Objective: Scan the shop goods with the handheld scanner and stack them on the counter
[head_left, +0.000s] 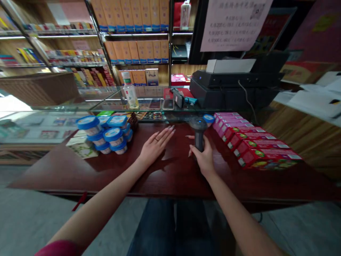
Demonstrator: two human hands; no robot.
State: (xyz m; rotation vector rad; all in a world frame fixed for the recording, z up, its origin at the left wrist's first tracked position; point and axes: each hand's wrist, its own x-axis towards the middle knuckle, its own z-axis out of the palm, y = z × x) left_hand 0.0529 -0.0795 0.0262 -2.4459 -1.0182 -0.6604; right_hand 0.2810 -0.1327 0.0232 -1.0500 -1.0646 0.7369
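Shop shelves (135, 34) with wood-grain backs rise behind a glass case (153, 90), and nearer lies a dark red-brown wooden counter (173, 181), smooth and glossy. Right of its middle is a scanner (198, 132), dark grey, with a broad rounded head, a slim handle and a small blue light on top. It is held upright in the right hand (206, 158), thumb and fingers closed around the handle; whether its lower end touches the wood cannot be told. To its left, the left hand (154, 146) lies palm down, fingers straight and nearly together, a thin ring (156, 139) on one of them, well apart from the scanner.

On a black monitor (196, 41) hangs a pale pink sign (233, 26) with a QR code and lines of Chinese characters; the figures 200 and 500 can be read. Red boxes (266, 153) carry round green marks and pale labels, their print too small to read.

Pink boxes (230, 120) continue that slanting row. Round blue-lidded tubs (113, 135) are stacked beside a white-and-green carton (84, 147). A clear bottle (130, 95) with a green cap stands on the glass.
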